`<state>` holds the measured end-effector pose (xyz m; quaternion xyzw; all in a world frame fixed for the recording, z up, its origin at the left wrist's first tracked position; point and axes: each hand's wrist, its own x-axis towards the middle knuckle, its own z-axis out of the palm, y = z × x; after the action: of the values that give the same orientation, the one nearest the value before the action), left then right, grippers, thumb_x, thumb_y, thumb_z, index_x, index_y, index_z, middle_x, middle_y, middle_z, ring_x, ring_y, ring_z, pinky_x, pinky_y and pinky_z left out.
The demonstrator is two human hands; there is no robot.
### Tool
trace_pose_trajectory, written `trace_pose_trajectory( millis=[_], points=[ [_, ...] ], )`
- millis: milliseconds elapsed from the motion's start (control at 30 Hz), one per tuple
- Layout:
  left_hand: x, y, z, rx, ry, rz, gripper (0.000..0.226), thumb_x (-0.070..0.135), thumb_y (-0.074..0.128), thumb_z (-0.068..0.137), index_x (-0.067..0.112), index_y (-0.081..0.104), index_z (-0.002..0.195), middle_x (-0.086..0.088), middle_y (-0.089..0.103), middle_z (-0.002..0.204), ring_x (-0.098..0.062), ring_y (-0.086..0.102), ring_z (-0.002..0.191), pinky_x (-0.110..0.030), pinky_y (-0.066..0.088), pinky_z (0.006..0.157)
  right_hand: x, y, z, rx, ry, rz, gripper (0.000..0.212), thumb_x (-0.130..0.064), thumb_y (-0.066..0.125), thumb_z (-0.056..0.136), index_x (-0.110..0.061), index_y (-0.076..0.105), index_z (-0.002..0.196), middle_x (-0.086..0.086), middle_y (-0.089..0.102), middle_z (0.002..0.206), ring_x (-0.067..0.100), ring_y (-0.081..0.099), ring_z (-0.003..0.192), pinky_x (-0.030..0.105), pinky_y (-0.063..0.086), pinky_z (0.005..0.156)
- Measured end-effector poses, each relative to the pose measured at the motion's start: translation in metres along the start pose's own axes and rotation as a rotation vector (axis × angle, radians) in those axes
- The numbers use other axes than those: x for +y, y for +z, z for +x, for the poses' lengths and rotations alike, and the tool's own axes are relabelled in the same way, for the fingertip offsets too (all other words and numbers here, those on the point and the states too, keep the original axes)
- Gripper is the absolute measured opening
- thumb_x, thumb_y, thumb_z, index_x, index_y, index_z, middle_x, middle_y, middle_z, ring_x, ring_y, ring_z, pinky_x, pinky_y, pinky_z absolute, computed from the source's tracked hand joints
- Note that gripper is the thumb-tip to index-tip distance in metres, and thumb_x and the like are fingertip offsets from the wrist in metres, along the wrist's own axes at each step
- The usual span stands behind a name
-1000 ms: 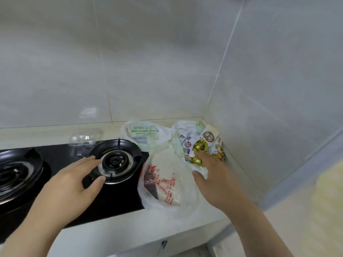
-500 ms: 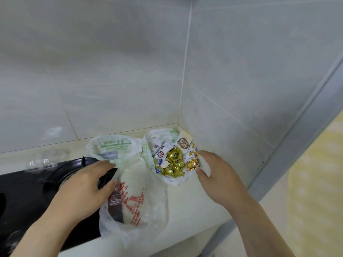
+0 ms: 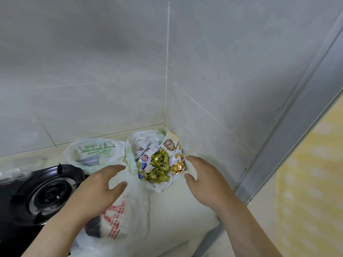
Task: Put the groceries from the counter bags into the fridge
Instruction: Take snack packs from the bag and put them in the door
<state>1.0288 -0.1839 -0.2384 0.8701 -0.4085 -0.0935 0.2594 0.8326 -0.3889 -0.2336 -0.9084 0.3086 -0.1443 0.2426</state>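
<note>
The open white bag (image 3: 161, 186) stood in the corner of the counter (image 3: 176, 210), against the tiled walls (image 3: 213, 89). Its mouth was spread, showing gold-wrapped sweets (image 3: 158, 168), small white packets (image 3: 145, 154) and a beige sachet (image 3: 169, 145) at the back edge.

The right grip (image 3: 204, 182) was wide: fingers extended and thumb apart, holding nothing. Its fingertips (image 3: 189, 158) lay at the right rim of the open white bag; whether they touched the plastic could not be told.

The left grip (image 3: 94, 190) was likewise wide, fingers spread and thumb out, holding nothing. It was positioned over the top of a red-printed bag (image 3: 130, 210), just left of the sweets. Contact with that bag could not be confirmed.

The red-printed bag lay on the counter, touching the open white bag, with a dark item (image 3: 93, 230) visible through its plastic. Behind it sat a green-printed bag (image 3: 92, 151), against the back wall. A black gas burner (image 3: 48, 193) occupied the counter at the left, with a clear plastic container (image 3: 11, 173) behind it.
</note>
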Motion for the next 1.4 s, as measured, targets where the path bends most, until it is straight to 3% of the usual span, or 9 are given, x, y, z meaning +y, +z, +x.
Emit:
trace_pose_trajectory(
  millis=[233,400,667,833,1000,1100,1200,1300,1400],
  points=[
    [0.006,0.028,0.053,-0.074,0.026,-0.045,0.05,0.038,0.059,0.091,0.037,0.046,0.138,0.016,0.047,0.143,-0.009,0.053,0.12,-0.02,0.037,0.091,0.012,0.011,0.038,-0.048,0.041,-0.006,0.04,-0.028,0.053,0.096,-0.024,0.048,0.135,-0.004,0.055,0.132,0.017,0.051,0.12,0.032,0.044,0.096],
    [-0.01,0.047,0.107,-0.127,-0.013,-0.073,0.048,0.04,0.06,0.09,0.032,0.05,0.136,0.008,0.051,0.141,-0.021,0.06,0.106,-0.024,0.039,0.087,0.021,0.032,0.084,-0.167,0.083,-0.026,0.05,-0.031,0.053,0.094,-0.027,0.043,0.143,-0.005,0.053,0.138,0.017,0.05,0.124,0.035,0.044,0.101],
    [-0.061,0.084,0.201,-0.204,-0.15,-0.318,0.04,0.035,0.063,0.089,0.027,0.059,0.128,0.003,0.057,0.133,-0.016,0.053,0.122,-0.031,0.042,0.099,0.017,0.078,0.161,-0.247,0.184,0.069,0.037,-0.024,0.054,0.092,-0.026,0.056,0.128,-0.003,0.062,0.115,0.015,0.06,0.1,0.035,0.052,0.085],
    [-0.091,0.109,0.263,-0.246,-0.255,-0.478,0.038,0.023,0.062,0.089,0.019,0.061,0.127,0.004,0.059,0.122,-0.015,0.055,0.116,-0.031,0.043,0.098,0.008,0.127,0.214,-0.366,0.285,0.186,0.032,-0.023,0.054,0.094,-0.016,0.06,0.124,0.001,0.064,0.119,0.02,0.06,0.108,0.032,0.05,0.088],
    [-0.116,0.134,0.31,-0.279,-0.292,-0.434,0.025,0.01,0.057,0.088,0.012,0.066,0.112,-0.001,0.065,0.103,-0.023,0.062,0.102,-0.032,0.048,0.087,0.012,0.186,0.259,-0.433,0.505,0.274,0.035,-0.023,0.055,0.09,0.002,0.061,0.114,0.021,0.063,0.114,0.035,0.059,0.107,0.047,0.051,0.094],
    [-0.127,0.148,0.329,-0.318,-0.327,-0.392,0.029,0.01,0.056,0.088,0.004,0.062,0.117,-0.005,0.06,0.104,-0.025,0.058,0.1,-0.032,0.047,0.083,0.016,0.211,0.275,-0.455,0.589,0.313,0.048,-0.024,0.055,0.092,-0.008,0.052,0.137,0.01,0.058,0.127,0.019,0.057,0.096,0.032,0.049,0.091],
    [-0.134,0.16,0.342,-0.41,-0.369,-0.347,0.011,0.008,0.056,0.085,0.0,0.061,0.09,-0.009,0.063,0.086,-0.029,0.06,0.084,-0.033,0.046,0.064,0.021,0.226,0.284,-0.463,0.6,0.379,0.054,-0.025,0.055,0.095,-0.015,0.04,0.147,-0.001,0.053,0.118,0.009,0.053,0.089,0.027,0.046,0.084],
    [-0.141,0.172,0.352,-0.434,-0.384,-0.325,0.014,0.011,0.057,0.082,-0.002,0.062,0.085,-0.016,0.065,0.081,-0.033,0.064,0.081,-0.04,0.05,0.067,0.024,0.233,0.29,-0.461,0.579,0.376,0.053,-0.027,0.054,0.096,-0.017,0.041,0.146,0.001,0.051,0.139,0.018,0.051,0.122,0.026,0.04,0.089],
    [-0.141,0.18,0.358,-0.437,-0.395,-0.312,0.019,0.019,0.059,0.086,0.001,0.06,0.079,-0.011,0.061,0.073,-0.027,0.058,0.07,-0.03,0.043,0.061,0.029,0.239,0.3,-0.424,0.558,0.337,0.035,-0.024,0.054,0.095,-0.014,0.055,0.128,0.003,0.058,0.122,0.018,0.054,0.11,0.027,0.041,0.085]
  ],
)
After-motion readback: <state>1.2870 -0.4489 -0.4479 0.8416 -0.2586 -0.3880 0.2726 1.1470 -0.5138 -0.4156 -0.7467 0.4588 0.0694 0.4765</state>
